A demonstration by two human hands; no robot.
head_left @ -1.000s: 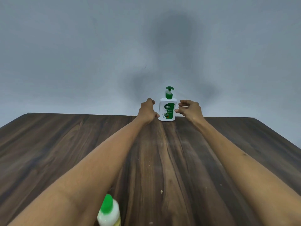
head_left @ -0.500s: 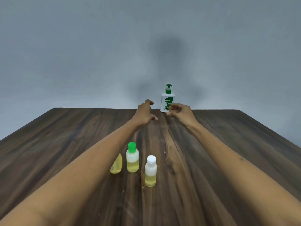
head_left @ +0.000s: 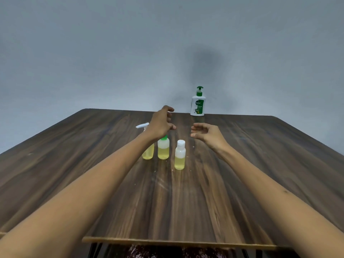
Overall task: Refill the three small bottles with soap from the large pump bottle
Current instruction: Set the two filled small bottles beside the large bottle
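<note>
Both hands are hovering over the tabletop (head_left: 260, 164) w/ nothing in them. Left hand (head_left: 161, 123) is sitting right above the three small bottles, grip loose and half curled, holding zilch. Right hand (head_left: 206, 134) is off to the side, fingers relaxed and curved, also empty.

The large pump bottle (head_left: 198, 102) is standing way at the far edge by the wall, well apart from the small ones. The white-cap bottle (head_left: 180, 155) is nearest, the green-cap bottle (head_left: 163, 148) is just behind it, and the small pump-top bottle (head_left: 148, 146) is half hidden by the left wrist.

Biggest risk imo: that wrist is hanging so close over the green cap that any sideways move is prob knocking bottles over, domino style, bc they're packed tight. All caps are on tho, so no spill yet. They're also looking part full already, so overfilling is a thing.
</note>
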